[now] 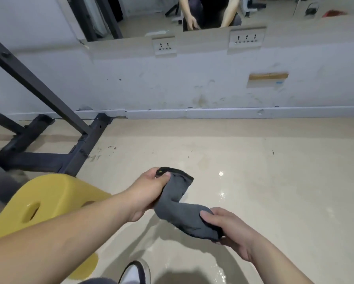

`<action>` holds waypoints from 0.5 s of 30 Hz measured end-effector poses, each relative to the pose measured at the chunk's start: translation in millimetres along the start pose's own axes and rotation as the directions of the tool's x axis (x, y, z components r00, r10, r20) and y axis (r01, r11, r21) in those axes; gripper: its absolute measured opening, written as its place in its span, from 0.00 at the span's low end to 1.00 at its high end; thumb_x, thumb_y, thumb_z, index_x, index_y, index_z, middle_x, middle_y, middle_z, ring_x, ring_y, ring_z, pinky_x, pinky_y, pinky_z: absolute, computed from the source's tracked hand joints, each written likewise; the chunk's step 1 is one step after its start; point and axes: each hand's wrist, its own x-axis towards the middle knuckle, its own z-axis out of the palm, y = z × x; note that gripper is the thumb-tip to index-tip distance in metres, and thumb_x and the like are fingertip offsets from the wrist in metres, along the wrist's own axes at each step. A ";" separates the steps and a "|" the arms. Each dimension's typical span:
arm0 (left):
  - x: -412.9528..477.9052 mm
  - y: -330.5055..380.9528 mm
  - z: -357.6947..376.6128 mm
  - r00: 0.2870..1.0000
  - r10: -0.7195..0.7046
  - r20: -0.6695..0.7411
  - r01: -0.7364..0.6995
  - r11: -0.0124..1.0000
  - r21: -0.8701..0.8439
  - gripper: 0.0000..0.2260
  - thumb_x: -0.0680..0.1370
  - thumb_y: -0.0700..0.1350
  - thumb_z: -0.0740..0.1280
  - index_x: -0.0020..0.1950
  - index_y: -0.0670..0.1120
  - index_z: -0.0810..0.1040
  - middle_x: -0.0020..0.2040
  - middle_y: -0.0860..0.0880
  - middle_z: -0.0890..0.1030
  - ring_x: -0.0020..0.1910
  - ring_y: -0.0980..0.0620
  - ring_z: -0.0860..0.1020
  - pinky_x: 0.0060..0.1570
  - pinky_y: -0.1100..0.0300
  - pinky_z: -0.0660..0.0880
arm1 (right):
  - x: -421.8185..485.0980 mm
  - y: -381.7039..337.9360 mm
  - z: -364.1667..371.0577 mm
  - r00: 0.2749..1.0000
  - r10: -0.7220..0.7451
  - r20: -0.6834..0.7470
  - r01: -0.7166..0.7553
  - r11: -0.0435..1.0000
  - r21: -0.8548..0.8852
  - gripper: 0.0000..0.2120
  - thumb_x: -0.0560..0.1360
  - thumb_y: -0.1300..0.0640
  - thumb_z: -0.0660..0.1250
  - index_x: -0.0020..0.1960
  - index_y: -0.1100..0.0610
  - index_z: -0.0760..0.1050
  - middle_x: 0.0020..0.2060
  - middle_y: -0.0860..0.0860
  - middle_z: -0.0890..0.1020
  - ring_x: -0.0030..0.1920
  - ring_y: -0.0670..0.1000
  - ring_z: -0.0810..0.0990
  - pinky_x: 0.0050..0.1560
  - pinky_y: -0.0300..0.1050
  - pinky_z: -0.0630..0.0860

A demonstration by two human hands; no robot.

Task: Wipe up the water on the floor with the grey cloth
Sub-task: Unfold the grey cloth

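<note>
Left hand point(149, 187) gripping, forearm extended, right hand point(225, 226) curled, clutching lower

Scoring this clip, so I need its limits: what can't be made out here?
Head view:
Water on the glossy beige floor: only glints, edges unclear.
Crumpled grey cloth: parts hidden inside the left hand and right hand.
Yellow plastic stool: partly behind the left forearm.
White shoe: cut by bottom edge.

Stool point(49, 199) left of cloth point(184, 210); frame point(49, 152) behind stool

yellow stool point(49, 199), black metal frame point(49, 140), wall sockets point(165, 48)
</note>
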 end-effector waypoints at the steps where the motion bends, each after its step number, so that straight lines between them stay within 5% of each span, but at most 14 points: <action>1: 4.0 -6.1 4.7 0.999 -0.028 0.046 0.028 1.000 0.001 0.09 0.85 0.52 0.64 0.61 0.52 0.80 0.54 0.49 0.87 0.50 0.47 0.86 0.50 0.50 0.82 | -0.7 0.9 2.3 1.000 0.004 0.012 -0.004 1.000 -0.004 0.29 0.69 0.42 0.80 0.67 0.45 0.76 0.54 0.45 0.87 0.50 0.48 0.85 0.57 0.47 0.75; 4: 15.8 -32.8 14.9 0.972 -0.109 0.206 0.102 0.994 0.041 0.10 0.84 0.54 0.64 0.62 0.53 0.80 0.54 0.50 0.86 0.49 0.49 0.84 0.52 0.52 0.79 | 16.0 7.0 12.1 0.996 -0.011 0.084 0.015 0.999 -0.049 0.41 0.66 0.45 0.83 0.71 0.30 0.63 0.65 0.41 0.78 0.62 0.41 0.79 0.57 0.38 0.72; 7: 34.6 -65.9 16.5 0.940 -0.162 0.301 0.159 0.987 0.036 0.12 0.84 0.55 0.64 0.64 0.52 0.79 0.59 0.47 0.86 0.59 0.45 0.84 0.56 0.51 0.77 | 44.6 17.9 21.5 0.991 -0.065 0.116 0.072 0.996 -0.053 0.30 0.71 0.55 0.79 0.70 0.41 0.76 0.65 0.42 0.82 0.70 0.46 0.75 0.67 0.43 0.72; 10: 52.3 -83.7 3.6 0.920 -0.215 0.327 0.243 0.969 -0.048 0.13 0.84 0.58 0.62 0.65 0.55 0.78 0.58 0.50 0.86 0.58 0.50 0.85 0.57 0.51 0.81 | 63.8 24.6 34.1 0.996 -0.057 0.067 0.055 0.998 0.018 0.13 0.76 0.57 0.72 0.60 0.54 0.82 0.52 0.51 0.88 0.51 0.48 0.85 0.55 0.42 0.77; 15: 90.0 -137.3 -26.9 0.850 -0.266 0.455 0.375 0.912 -0.167 0.26 0.78 0.64 0.69 0.69 0.48 0.80 0.66 0.43 0.82 0.68 0.42 0.79 0.74 0.44 0.69 | 105.9 27.5 63.8 0.972 0.057 -0.229 -0.029 0.992 0.125 0.13 0.81 0.48 0.66 0.59 0.56 0.81 0.44 0.57 0.88 0.37 0.53 0.82 0.37 0.43 0.73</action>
